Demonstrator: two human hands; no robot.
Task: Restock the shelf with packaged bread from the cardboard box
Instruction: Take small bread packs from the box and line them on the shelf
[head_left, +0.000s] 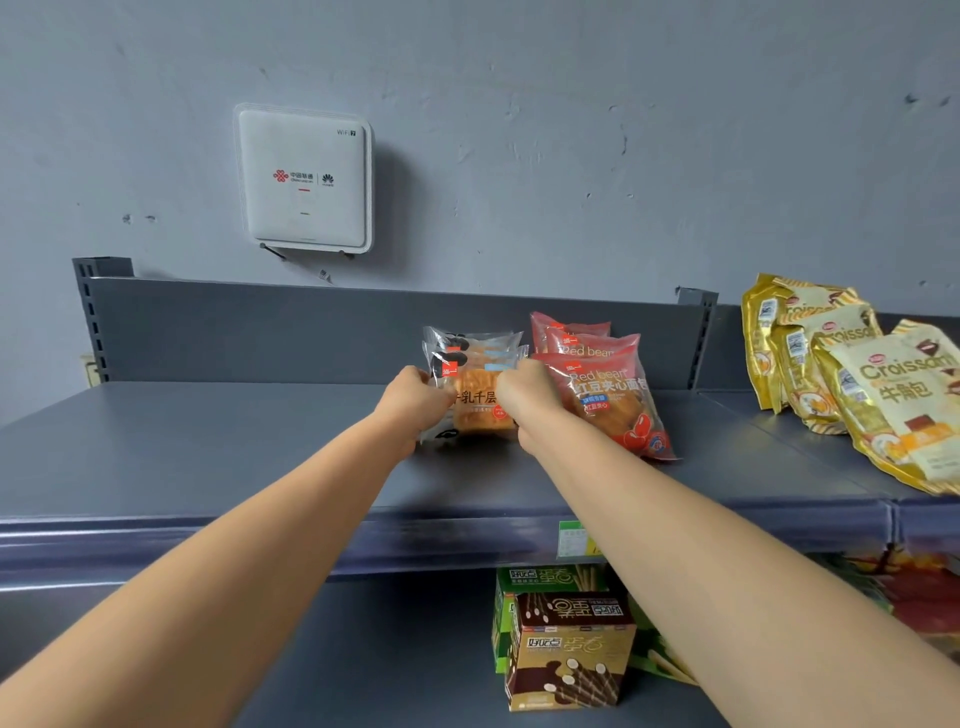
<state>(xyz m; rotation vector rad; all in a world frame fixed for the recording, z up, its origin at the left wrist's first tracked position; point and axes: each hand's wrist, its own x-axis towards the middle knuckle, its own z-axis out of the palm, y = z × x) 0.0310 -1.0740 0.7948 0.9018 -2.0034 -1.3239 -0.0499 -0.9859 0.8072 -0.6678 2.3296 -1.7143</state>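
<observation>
Pinching pack (475, 402) on shelf (208, 447) with left hand (415, 402), right hand (524, 400). Likely placement step. Next: release squarely, fetch another.

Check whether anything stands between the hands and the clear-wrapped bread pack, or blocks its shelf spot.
Nothing visible. The left hand and right hand grip the clear-wrapped bread pack, standing on the shelf before matching packs; red bean packs sit beside it.
</observation>
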